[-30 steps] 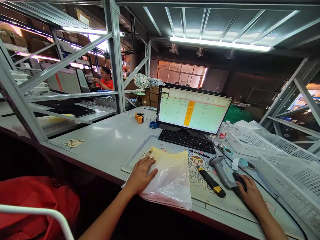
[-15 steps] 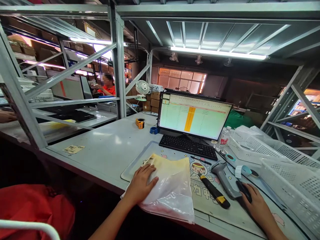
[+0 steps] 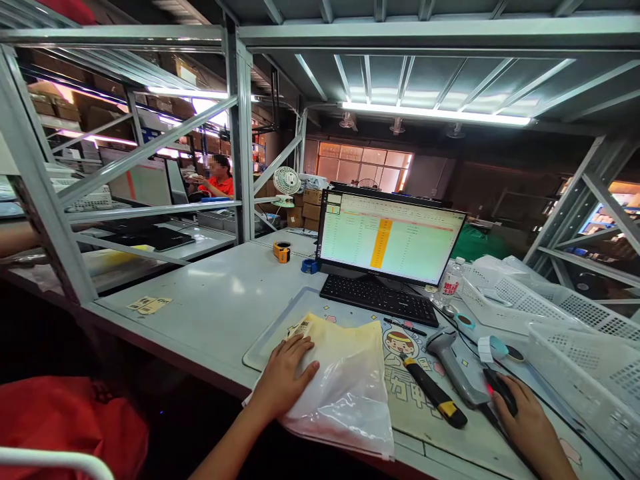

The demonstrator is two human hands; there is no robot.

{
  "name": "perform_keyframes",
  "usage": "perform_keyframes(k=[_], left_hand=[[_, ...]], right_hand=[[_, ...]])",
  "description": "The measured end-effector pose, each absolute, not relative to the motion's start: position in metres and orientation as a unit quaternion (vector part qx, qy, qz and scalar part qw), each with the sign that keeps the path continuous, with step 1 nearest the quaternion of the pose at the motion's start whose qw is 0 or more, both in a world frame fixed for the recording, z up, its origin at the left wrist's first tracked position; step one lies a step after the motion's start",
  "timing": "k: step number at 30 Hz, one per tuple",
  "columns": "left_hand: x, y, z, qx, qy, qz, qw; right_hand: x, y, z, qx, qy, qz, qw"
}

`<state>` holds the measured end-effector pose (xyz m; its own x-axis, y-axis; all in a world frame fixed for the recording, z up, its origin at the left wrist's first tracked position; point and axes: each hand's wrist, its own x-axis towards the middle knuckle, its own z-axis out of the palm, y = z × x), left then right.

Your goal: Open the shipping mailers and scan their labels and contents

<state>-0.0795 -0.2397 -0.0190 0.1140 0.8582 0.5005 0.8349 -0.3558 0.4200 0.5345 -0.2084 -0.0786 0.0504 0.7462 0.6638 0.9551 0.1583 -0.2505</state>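
Note:
My left hand (image 3: 285,377) lies flat on a clear plastic bag (image 3: 345,393), fingers stretched out and resting near a barcode label (image 3: 303,328) at its upper left. Pale yellow and white contents show through the plastic; their kind I cannot tell. At the right, my right hand (image 3: 527,417) is curved over a black computer mouse (image 3: 501,391), with a red glow at the mouse's left side. Just left of the mouse is a grey barcode scanner (image 3: 457,370). A black and yellow utility knife (image 3: 433,390) lies between scanner and bag.
A monitor (image 3: 387,237) showing a spreadsheet stands behind a black keyboard (image 3: 377,298). White perforated baskets (image 3: 580,360) line the right side. Tape rolls, a pen (image 3: 405,327) and a bottle (image 3: 451,280) are on the table. Steel rack posts (image 3: 245,140) frame the left; a person in red sits beyond.
My right hand and the mouse have shifted slightly right, and a red glow now shows at the mouse. My left hand stays on the bag. The whole view has tilted a little.

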Motion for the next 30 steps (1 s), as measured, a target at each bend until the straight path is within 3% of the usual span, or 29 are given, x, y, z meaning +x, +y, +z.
perform_keyframes(k=[11,21,30], left_hand=[[-0.079,-0.242,-0.015,0.743,0.575,0.341,0.035],[-0.082,-0.241,-0.006,0.748,0.577,0.323,0.051],[-0.155,-0.207,0.014,0.675,0.685,0.269,0.052]], right_hand=[[0.532,-0.210,-0.077,-0.676,-0.653,-0.095,0.329],[0.536,-0.207,-0.080,-0.661,-0.666,-0.124,0.323],[0.520,-0.220,-0.065,-0.690,-0.643,-0.144,0.300]])
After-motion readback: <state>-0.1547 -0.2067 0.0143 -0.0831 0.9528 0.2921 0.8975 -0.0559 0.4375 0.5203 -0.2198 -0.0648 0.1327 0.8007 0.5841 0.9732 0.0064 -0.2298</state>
